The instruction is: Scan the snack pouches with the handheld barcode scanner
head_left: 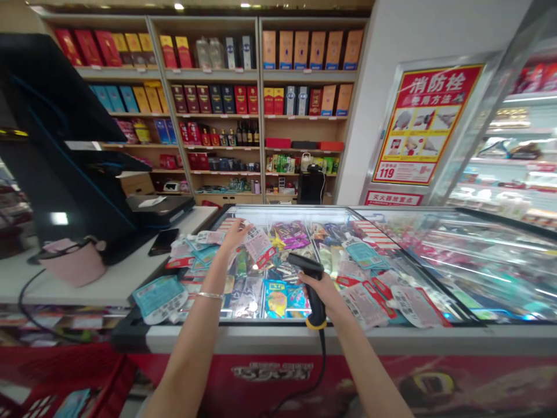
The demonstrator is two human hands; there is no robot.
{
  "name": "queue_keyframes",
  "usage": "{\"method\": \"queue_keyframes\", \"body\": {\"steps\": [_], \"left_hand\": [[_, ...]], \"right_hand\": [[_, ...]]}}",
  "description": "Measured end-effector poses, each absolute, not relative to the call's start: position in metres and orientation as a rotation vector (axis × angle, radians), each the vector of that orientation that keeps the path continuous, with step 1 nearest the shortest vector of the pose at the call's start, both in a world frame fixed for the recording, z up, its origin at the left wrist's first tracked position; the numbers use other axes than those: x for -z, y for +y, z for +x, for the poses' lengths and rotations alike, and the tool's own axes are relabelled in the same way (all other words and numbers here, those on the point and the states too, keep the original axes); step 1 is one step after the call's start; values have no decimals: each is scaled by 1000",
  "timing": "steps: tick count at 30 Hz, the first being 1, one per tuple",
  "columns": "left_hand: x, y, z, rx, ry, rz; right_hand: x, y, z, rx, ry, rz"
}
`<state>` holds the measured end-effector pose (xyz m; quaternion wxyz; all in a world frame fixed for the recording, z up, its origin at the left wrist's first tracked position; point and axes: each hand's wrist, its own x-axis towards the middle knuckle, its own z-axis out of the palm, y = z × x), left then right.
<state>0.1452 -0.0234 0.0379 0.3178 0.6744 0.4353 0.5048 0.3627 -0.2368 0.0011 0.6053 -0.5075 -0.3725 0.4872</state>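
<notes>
Your forearms [191, 354] lie nearest; your left hand [236, 237] pinches a white-and-red pouch [260, 246], between both hands; your right hand [327, 290] grips a black scanner [317, 297]; other pouches [365, 302] lie just right of it.

The one view looks out from the person's head, facing forward and tilted down over both forearms [200, 337], which enter from the bottom edge. The left hand [237, 233] and right hand [322, 291] are near, above the freezer [270, 338], while the shelves [260, 75] stand farther off, with the screen [65, 87] at the frame's left and a poster [429, 125] toward its right.
</notes>
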Motion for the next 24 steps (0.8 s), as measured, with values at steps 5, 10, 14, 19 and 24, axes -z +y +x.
{"method": "queue_keyframes", "body": {"steps": [5, 10, 14, 19, 24], "left_hand": [[-51, 3, 69, -1616, 1406, 1519], [-43, -3, 26, -1720, 1982, 1708], [-8, -18, 24, -1416, 2097, 2132], [20, -20, 32, -1143, 2061, 2214], [22, -16, 29, -1136, 2025, 2207]], "right_hand": [[3, -201, 302, -1371, -809, -1027], [13, -173, 251, -1546, -707, -912], [30, -162, 227, -1640, -678, -922], [45, -157, 222, -1685, -626, -903], [44, -161, 223, -1697, -608, -867]]}}
